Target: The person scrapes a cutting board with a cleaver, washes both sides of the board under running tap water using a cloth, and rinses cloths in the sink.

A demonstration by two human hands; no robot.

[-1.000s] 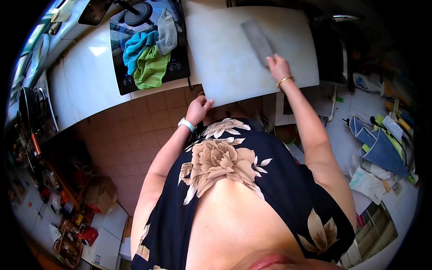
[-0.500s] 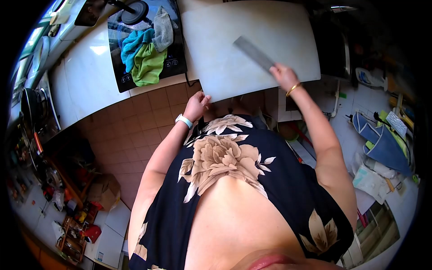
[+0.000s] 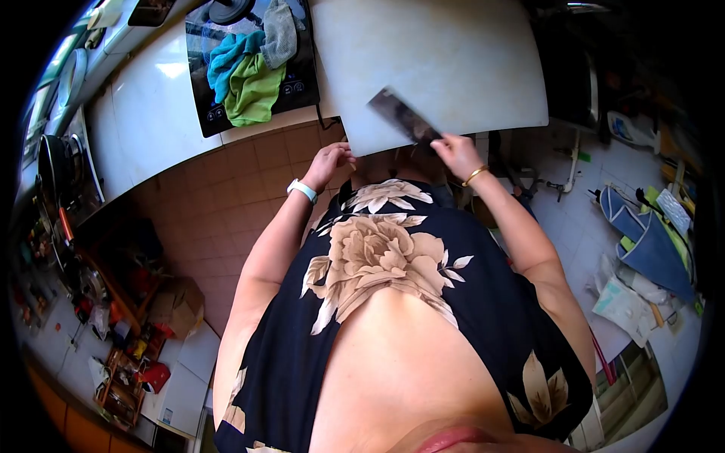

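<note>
My right hand (image 3: 459,155) is wrapped round the end of a flat, dark rectangular blade (image 3: 404,115), probably a cleaver, which lies over the near part of a large white board (image 3: 445,60). The blade slants up and to the left from my fist. At the board's near left corner is my left hand (image 3: 330,162), its fingers bent together and close to the corner. Whether it grips the edge or something small is hidden.
Left of the board, blue, green and grey cloths (image 3: 254,89) lie on a black cooktop (image 3: 303,94). A white counter (image 3: 147,113) extends further left. Dark pans (image 3: 57,170) stand at the far left. A blue folded bag (image 3: 653,249) lies at the right.
The blade and my right hand have come down and nearer to me over the board, and the blade's face now looks darker. My left hand stays near the corner.
</note>
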